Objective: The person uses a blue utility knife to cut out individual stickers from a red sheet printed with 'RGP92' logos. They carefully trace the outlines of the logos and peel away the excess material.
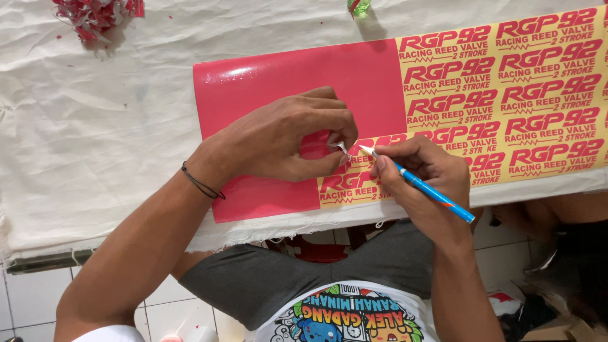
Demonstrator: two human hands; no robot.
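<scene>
A long vinyl sticker sheet (266,82) lies on a white cloth-covered table; its left part is glossy red, its right part yellow backing with rows of red cut lettering. My left hand (285,136) rests on the red part and pinches a small curled scrap of red vinyl (341,148) between thumb and fingertips. My right hand (424,174) grips a blue craft knife (430,190) like a pen, its blade tip touching the sheet just right of the scrap, at the border between red and yellow.
A heap of red vinyl scraps (95,16) lies at the table's far left. A small green object (359,6) stands at the far edge. The white cloth (82,139) hangs over the table's near edge. Tiled floor (158,304) and dark clutter lie below.
</scene>
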